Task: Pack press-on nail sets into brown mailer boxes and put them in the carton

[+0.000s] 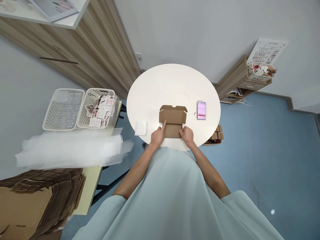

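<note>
A small brown cardboard box [173, 131] lies on the white round table [175, 80] close to my body, its lid [173, 116] raised on the far side with the flaps standing out. My left hand [158, 136] is closed at the box's left side wall, the index finger stretched along the corner near the lid. At the right side wall my right hand [187, 135] is closed in a fist-like grip, with the fingertips partly hidden. Nothing shows inside the box. A white square packet [141, 128] rests on the table left of my left hand.
A phone with a blurred screen [201, 110] lies at the table's right. On the left side table are white baskets [63, 110], a roll of white wrapping [70, 148] and stacked flat cardboard [42, 203]. Folded boxes [217, 135] stand on the floor at right.
</note>
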The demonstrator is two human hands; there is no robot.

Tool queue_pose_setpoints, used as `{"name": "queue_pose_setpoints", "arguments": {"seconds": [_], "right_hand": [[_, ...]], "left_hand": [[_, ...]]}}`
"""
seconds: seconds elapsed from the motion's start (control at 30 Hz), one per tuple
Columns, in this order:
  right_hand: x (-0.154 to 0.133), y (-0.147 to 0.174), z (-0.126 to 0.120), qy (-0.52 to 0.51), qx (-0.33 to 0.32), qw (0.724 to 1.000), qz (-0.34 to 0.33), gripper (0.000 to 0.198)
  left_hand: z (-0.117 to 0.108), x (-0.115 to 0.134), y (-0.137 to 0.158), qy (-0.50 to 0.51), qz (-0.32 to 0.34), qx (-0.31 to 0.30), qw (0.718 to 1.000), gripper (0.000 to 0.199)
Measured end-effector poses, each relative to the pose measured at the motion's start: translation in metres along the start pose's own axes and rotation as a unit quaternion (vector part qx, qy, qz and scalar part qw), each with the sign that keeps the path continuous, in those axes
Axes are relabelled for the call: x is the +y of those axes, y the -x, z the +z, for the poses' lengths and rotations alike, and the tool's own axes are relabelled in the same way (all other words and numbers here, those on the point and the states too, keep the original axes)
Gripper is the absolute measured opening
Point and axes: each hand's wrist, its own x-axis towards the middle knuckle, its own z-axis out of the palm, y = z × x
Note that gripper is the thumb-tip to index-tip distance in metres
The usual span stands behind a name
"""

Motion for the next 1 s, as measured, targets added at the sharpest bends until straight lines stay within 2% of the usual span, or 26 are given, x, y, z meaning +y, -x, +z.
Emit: {"name": "queue_pose_setpoints", "arguments": {"seconds": [0.1,0.17,0.27,0.33,0.4,0.47,0.57,0.67,0.8,0.93,1.0], "right_hand": [[0.006,0.002,-0.003,-0.033,0.011,0.999,0.006,0.015],[0.012,0.006,-0.007,-0.063,0.025,0.998,0.007,0.02],[0.019,0.014,-0.013,-0.102,0.047,0.994,0.004,0.028],[0.023,0.019,-0.017,-0.119,0.055,0.991,0.001,0.03],[0.025,0.024,-0.019,-0.133,0.057,0.989,-0.002,0.031],[0.025,0.028,-0.021,-0.143,0.055,0.988,-0.005,0.031],[0.024,0.031,-0.023,-0.152,0.05,0.987,-0.004,0.03],[0.02,0.035,-0.026,-0.162,0.051,0.986,-0.004,0.029],[0.012,0.04,-0.032,-0.175,0.056,0.983,-0.02,0.029],[0.002,0.045,-0.043,-0.191,0.06,0.978,-0.049,0.029],[-0.003,0.046,-0.05,-0.202,0.064,0.975,-0.063,0.029]], "left_hand": [[0.004,-0.012,0.015,0.036,-0.002,0.041,0.999,0.056],[0.005,-0.03,0.023,0.061,-0.017,0.087,0.994,0.048],[-0.001,-0.068,0.027,0.085,-0.081,0.195,0.974,0.039],[-0.006,-0.093,0.024,0.086,-0.142,0.246,0.955,0.049],[-0.01,-0.112,0.019,0.084,-0.187,0.249,0.947,0.058],[-0.011,-0.123,0.014,0.08,-0.215,0.222,0.948,0.058],[-0.009,-0.126,0.01,0.068,-0.226,0.193,0.952,0.05],[-0.006,-0.121,0.007,0.077,-0.222,0.206,0.95,0.05],[-0.006,-0.112,0.007,0.128,-0.221,0.231,0.939,0.052],[-0.009,-0.11,0.008,0.181,-0.207,0.244,0.93,0.039],[-0.011,-0.113,0.011,0.245,-0.21,0.233,0.917,0.032]]}}
